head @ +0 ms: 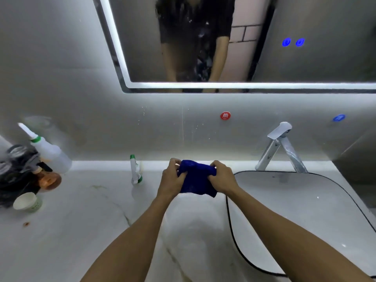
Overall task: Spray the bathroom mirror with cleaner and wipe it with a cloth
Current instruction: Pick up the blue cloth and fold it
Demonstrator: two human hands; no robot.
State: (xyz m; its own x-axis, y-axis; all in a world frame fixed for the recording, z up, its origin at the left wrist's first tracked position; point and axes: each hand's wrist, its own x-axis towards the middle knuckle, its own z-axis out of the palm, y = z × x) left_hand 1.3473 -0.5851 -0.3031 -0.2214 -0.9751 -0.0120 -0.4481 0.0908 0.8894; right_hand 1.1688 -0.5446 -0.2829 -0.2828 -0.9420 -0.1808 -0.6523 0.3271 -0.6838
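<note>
We hold one dark blue cloth above the white marbled bench, left hand and right hand each with a closed grip on an upper corner. One small clear spray bottle with a green-and-white head stands just left of the hands. One lit-edged wall mirror hangs above, wet-streaked. One white basin and one chrome tap sit right. Far left: one large white bottle, one paper cup.

A bathroom. A light-edged wall mirror hangs above a white marble-look counter. A chrome tap serves the black-rimmed white basin (hot-water sticker behind).
</note>
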